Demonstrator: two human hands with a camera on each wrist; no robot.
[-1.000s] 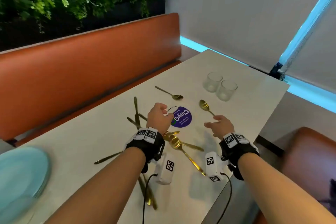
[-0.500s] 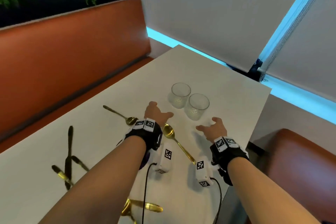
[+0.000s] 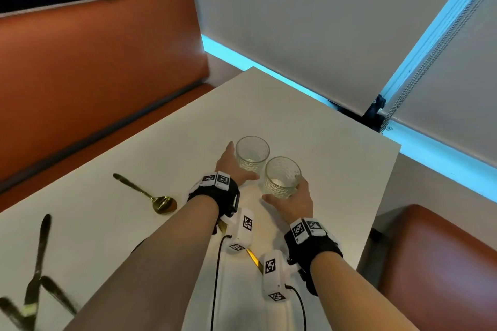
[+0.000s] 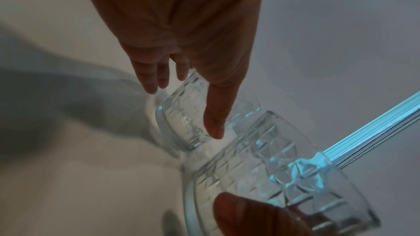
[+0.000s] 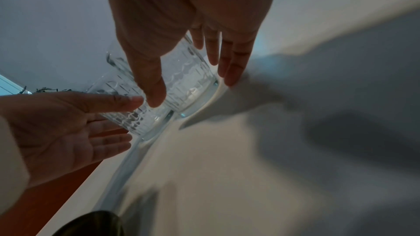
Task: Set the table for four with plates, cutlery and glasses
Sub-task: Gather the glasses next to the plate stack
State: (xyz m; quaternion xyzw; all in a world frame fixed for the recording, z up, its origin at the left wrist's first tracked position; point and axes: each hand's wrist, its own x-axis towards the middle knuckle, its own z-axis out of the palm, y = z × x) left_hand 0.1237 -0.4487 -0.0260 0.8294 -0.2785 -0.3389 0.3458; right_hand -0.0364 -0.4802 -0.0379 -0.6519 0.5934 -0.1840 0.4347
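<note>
Head view: two faceted clear glasses (image 3: 252, 152) stand touching on the white worktop (image 3: 336, 153). Left hand (image 3: 231, 166) and right hand (image 3: 294, 200), fingers straight, flank them; firm grip seemingly unformed.

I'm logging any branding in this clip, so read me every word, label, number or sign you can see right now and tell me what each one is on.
No readable words, brands or numbers show in any of the three views.
Wrist bands and white camera units: black-and-white square coded markers only, no letters or digits.
The two patterned glasses, gold spoon and white table: no print or label visible.
</note>
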